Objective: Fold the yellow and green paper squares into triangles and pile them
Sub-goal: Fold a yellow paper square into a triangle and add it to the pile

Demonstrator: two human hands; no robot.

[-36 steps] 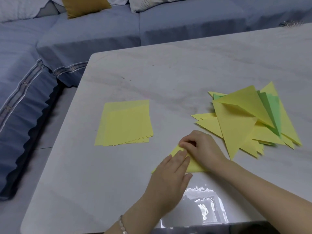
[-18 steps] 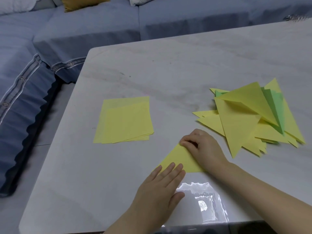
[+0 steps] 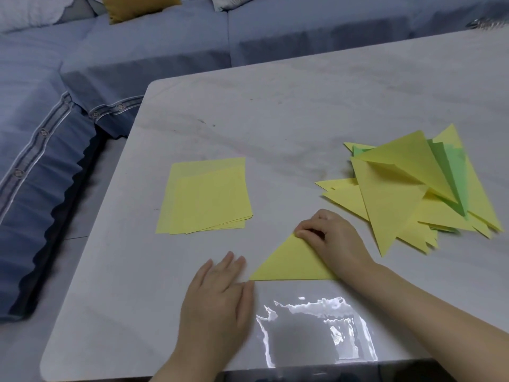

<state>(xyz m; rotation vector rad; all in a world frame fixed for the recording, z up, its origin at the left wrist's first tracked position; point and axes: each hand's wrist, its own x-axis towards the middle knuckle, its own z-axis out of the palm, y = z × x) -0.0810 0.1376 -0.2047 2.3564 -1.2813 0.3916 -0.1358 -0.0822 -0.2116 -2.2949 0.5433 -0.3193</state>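
Note:
A yellow paper triangle [image 3: 292,264] lies flat near the front of the table. My right hand [image 3: 332,239] covers its right side, with curled fingers pressing on its top corner. My left hand [image 3: 217,296] lies flat on the table just left of the triangle, fingers straight, its thumb side touching the triangle's left tip. A stack of yellow paper squares [image 3: 205,197] sits to the left of centre. A loose pile of folded yellow and green triangles [image 3: 410,188] lies at the right.
The pale marble table [image 3: 289,106] has a rounded near-left corner and a glare patch [image 3: 316,329] at the front edge. A blue sofa [image 3: 165,37] with a mustard cushion [image 3: 137,5] wraps the far and left sides.
My left hand has slid left and back off the folded triangle, uncovering it. My right hand has stayed on the top corner.

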